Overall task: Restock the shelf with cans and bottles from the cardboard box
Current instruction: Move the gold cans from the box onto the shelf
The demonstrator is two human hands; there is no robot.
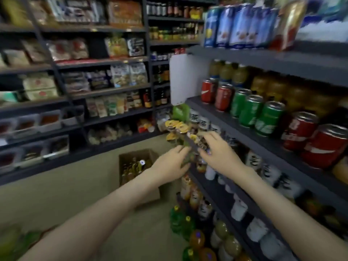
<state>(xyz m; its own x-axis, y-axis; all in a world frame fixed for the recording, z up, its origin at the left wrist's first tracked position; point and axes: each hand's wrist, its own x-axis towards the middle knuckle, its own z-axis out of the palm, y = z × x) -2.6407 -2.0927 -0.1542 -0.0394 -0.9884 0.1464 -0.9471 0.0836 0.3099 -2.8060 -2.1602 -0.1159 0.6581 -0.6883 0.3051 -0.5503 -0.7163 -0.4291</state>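
We cannot tell what our left hand (pixel 172 160) and right hand (pixel 219 154) grip at the shelf (pixel 244 127) edge: motion blur smears it. Our left forearm covers a corner of the cardboard box (pixel 139 157), its bottles indistinct.

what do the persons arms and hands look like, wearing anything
Both forearms are bare, with no sleeve in view. The left hand and right hand are bare too: no gloves, and no watch, ring or bracelet that shows. The picture is blurred, so small details cannot be told.
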